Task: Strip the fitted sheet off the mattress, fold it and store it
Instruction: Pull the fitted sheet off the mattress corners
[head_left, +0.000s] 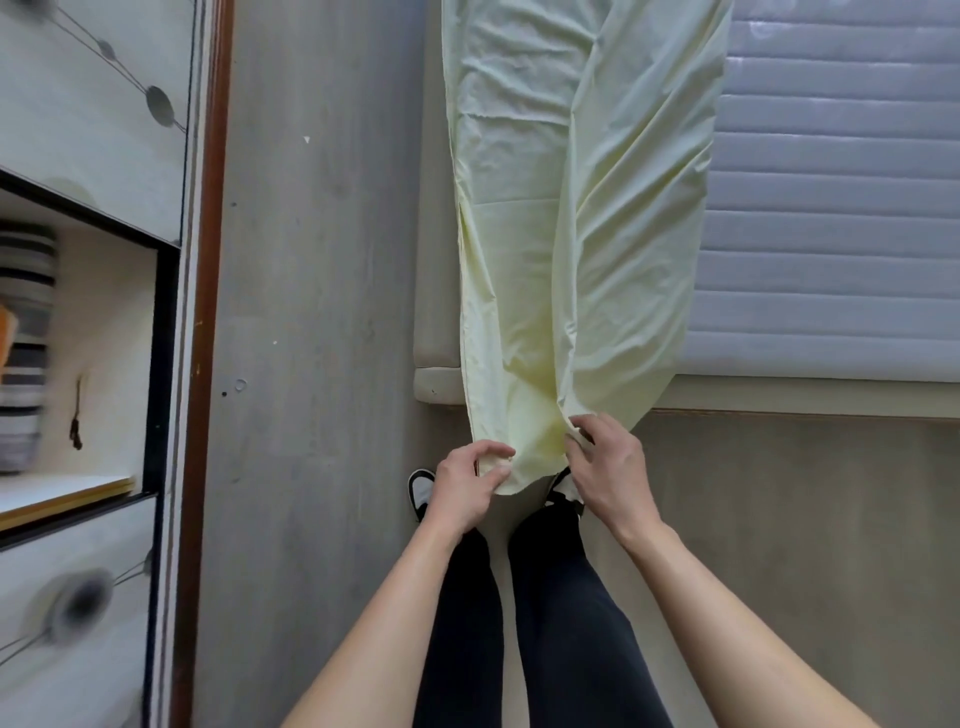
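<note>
Left hand (465, 480) pinches the near end of the pale yellow fitted sheet (576, 208); we see the thumb and curled fingers closed on a bunched corner of the cloth. Right hand (605, 467) sits just beside it on the other side of the same end, fingers bent, tips touching a gathered fold; we cannot tell whether this hand actually grips the fabric or only touches it. Both hands are held low, above our own legs in black trousers (550, 623) and a black-and-white shoe (421, 491).

We note that the sheet lies as a long, narrowed band, folded lengthwise, running away from the hands over the corner of the bed and along its left edge. Its near end hangs past the foot of the bed into the hands. Creases run along the length of the cloth.

To the right of the sheet the mattress (841, 208) is bare, with a grey quilted surface in horizontal ribs. The beige bed base (434, 384) shows at the corner, below the sheet's left edge.

Floor (311, 312) is grey wood-look. At the left stands a pale cabinet (93, 130) with a dark-framed open compartment; a striped object (23, 338) stands inside, blurred.
</note>
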